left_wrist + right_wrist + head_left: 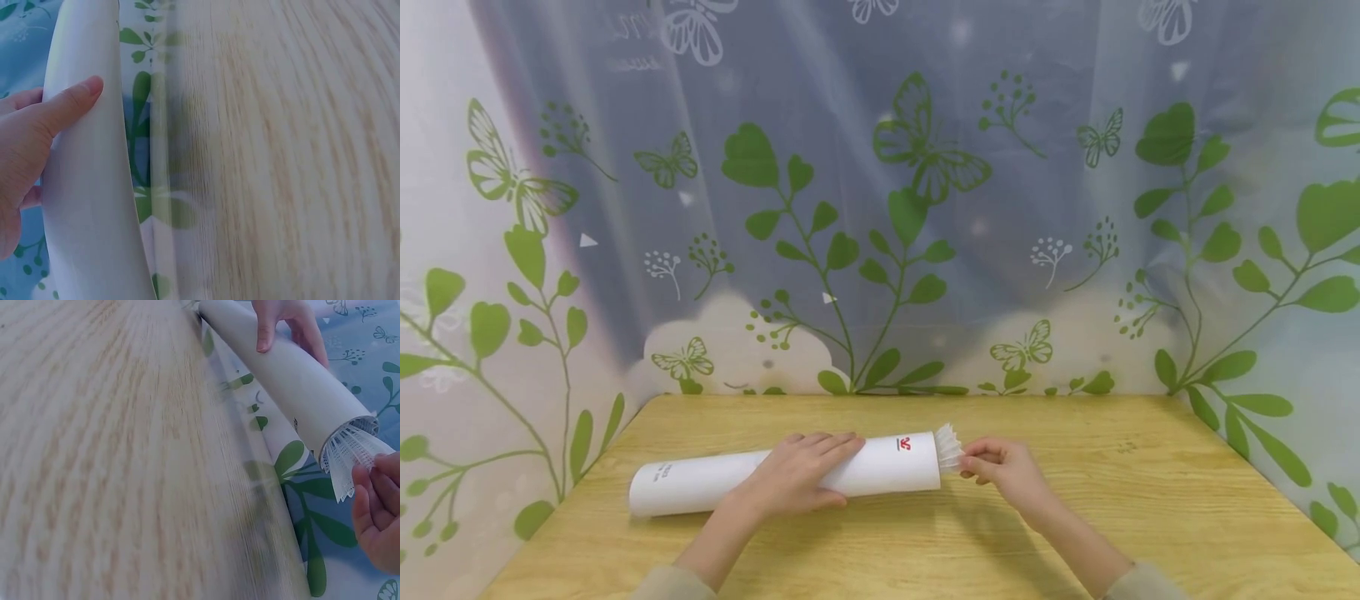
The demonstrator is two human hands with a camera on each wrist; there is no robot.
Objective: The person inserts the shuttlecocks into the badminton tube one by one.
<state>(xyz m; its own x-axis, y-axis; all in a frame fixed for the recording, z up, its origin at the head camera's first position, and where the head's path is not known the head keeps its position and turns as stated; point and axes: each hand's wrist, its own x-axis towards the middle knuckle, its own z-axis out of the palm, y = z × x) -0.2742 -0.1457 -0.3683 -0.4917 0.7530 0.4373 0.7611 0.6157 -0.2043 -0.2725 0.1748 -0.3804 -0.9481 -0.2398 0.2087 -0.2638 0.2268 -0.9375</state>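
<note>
A long white shuttlecock tube (880, 465) lies nearly level across the table, with a red logo near its right end. My left hand (801, 473) grips the tube around its middle; in the left wrist view the thumb lies over the tube's white side (94, 187). From the open right end a white feathered shuttlecock (950, 450) sticks partway out. My right hand (1003, 475) pinches its feather edge between thumb and fingers. In the right wrist view the shuttlecock's feathers (350, 456) fan out of the tube mouth, and its base is hidden inside.
The tube is above a light wooden table (1120, 533). Behind the table's far edge hangs a curtain (1045, 275) printed with green leaves and butterflies, which also runs along both sides.
</note>
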